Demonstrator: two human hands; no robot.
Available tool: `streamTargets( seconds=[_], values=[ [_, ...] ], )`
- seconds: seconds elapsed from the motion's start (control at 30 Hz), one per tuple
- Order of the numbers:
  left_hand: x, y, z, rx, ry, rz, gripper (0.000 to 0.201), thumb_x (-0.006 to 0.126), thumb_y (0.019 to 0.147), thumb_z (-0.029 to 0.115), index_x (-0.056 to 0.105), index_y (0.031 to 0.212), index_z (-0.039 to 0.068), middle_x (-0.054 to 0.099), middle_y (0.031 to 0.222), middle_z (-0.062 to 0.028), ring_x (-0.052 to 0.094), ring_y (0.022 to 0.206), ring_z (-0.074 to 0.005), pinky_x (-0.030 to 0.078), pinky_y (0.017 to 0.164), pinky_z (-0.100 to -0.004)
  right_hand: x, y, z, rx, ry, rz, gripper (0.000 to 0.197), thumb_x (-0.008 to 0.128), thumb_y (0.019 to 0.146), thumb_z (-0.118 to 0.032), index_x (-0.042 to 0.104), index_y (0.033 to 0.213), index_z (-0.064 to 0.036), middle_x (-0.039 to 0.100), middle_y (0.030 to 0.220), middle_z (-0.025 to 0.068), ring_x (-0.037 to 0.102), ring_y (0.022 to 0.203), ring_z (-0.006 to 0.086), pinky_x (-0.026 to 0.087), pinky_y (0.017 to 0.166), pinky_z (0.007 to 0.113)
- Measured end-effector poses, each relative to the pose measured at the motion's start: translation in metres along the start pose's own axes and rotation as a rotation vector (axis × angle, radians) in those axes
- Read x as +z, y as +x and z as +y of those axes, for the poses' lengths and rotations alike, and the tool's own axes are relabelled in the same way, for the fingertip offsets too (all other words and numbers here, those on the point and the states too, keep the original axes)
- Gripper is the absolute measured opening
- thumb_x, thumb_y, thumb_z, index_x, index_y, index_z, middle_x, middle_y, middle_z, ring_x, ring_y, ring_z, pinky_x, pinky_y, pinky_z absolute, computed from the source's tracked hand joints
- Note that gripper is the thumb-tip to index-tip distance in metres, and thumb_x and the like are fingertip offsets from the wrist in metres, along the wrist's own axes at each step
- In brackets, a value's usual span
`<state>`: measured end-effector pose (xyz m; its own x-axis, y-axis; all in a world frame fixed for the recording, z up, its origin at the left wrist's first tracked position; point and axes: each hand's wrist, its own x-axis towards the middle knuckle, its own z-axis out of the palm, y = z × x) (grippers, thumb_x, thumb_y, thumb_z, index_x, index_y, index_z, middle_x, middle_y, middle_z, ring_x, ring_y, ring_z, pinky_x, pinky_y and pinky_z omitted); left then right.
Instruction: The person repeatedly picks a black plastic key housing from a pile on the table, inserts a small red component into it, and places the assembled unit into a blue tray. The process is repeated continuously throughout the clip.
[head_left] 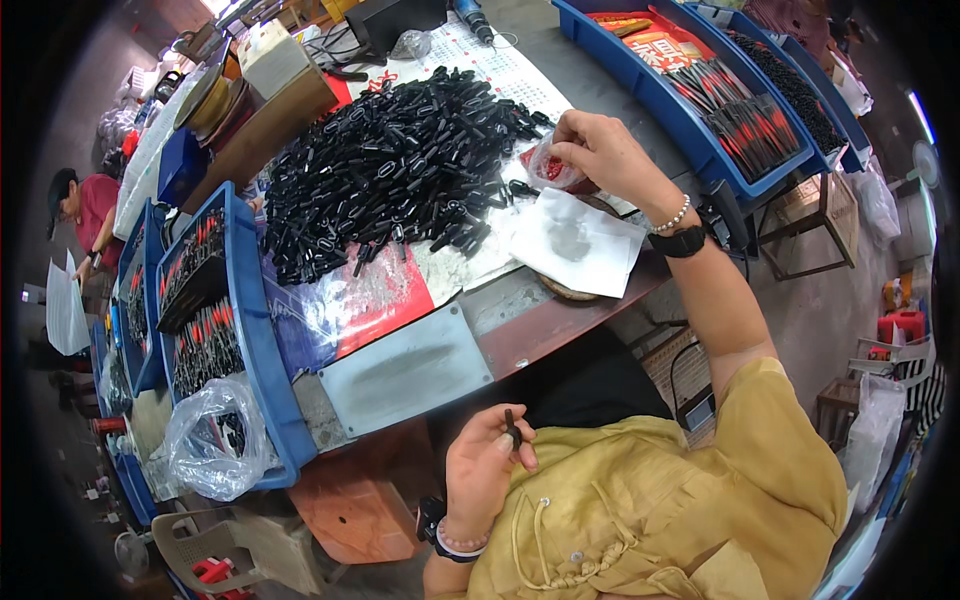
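Observation:
My left hand (485, 465) is held close to my chest, below the table's edge, pinching a small black plastic piece (512, 428) upright between thumb and fingers. My right hand (598, 150) reaches out over the table with its fingers inside a small clear plastic bag (548, 168) of small red parts. Just left of that bag lies a big heap of black plastic pieces (390, 165). A white paper sheet (578, 243) lies on the table under my right wrist.
A blue bin (262, 340) with red-and-black parts and a clear bag stands at the table's left end; more blue bins (655, 95) sit at the back right. A grey metal plate (405, 368) lies near the front edge. Another person (85, 215) sits far left.

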<state>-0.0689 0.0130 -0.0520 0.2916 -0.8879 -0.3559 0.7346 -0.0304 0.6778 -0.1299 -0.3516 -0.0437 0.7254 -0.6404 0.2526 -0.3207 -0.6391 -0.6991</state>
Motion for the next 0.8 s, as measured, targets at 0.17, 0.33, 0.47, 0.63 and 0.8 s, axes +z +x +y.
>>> streamTargets(
  seconds=[0.17,0.33,0.47,0.63,0.8],
  values=[
    [0.007,-0.001,-0.001,-0.023,0.008,0.041,0.03,0.046,0.091,0.001,0.05,0.119,-0.008,0.06,0.097,-0.0143,0.059,0.073,-0.0175,0.05,0.067,-0.0277,0.001,0.001,0.0,0.038,-0.021,0.061,0.02,0.063,0.081,-0.017,0.063,0.084,0.0025,0.066,0.077,0.0178,0.064,0.071,0.0302,0.05,0.068,0.035],
    [0.007,-0.002,0.0,-0.01,0.013,0.044,0.029,0.049,0.09,0.001,0.051,0.118,-0.007,0.061,0.096,-0.0147,0.061,0.072,-0.017,0.051,0.066,-0.0273,-0.001,-0.002,-0.01,0.114,0.07,0.148,0.018,0.066,0.081,-0.014,0.064,0.084,0.0035,0.066,0.073,0.0135,0.064,0.063,0.0194,0.05,0.059,0.031],
    [0.008,-0.004,0.004,-0.017,0.039,0.026,0.028,0.053,0.089,0.001,0.052,0.117,-0.006,0.063,0.098,-0.0161,0.062,0.074,-0.0178,0.053,0.068,-0.0285,-0.012,-0.028,-0.038,0.169,0.454,0.044,0.015,0.067,0.082,-0.008,0.063,0.084,0.0065,0.065,0.071,0.0067,0.061,0.06,0.0084,0.048,0.052,0.022],
    [0.012,-0.005,0.007,-0.074,0.098,0.057,0.026,0.056,0.09,0.004,0.054,0.114,-0.006,0.063,0.1,-0.0174,0.066,0.078,-0.0203,0.055,0.072,-0.0304,-0.003,-0.103,-0.084,0.396,0.95,-0.309,0.01,0.06,0.09,-0.004,0.06,0.095,0.0036,0.065,0.078,0.0077,0.064,0.068,0.0113,0.053,0.062,0.023],
    [0.01,-0.005,0.007,-0.106,0.098,-0.012,0.027,0.056,0.093,0.009,0.05,0.116,-0.006,0.063,0.099,-0.0182,0.067,0.078,-0.0203,0.055,0.072,-0.0283,0.042,-0.145,-0.1,0.488,1.125,-0.479,0.011,0.059,0.092,-0.01,0.059,0.095,0.001,0.062,0.081,0.0046,0.06,0.066,0.0097,0.049,0.058,0.023]
  ],
)
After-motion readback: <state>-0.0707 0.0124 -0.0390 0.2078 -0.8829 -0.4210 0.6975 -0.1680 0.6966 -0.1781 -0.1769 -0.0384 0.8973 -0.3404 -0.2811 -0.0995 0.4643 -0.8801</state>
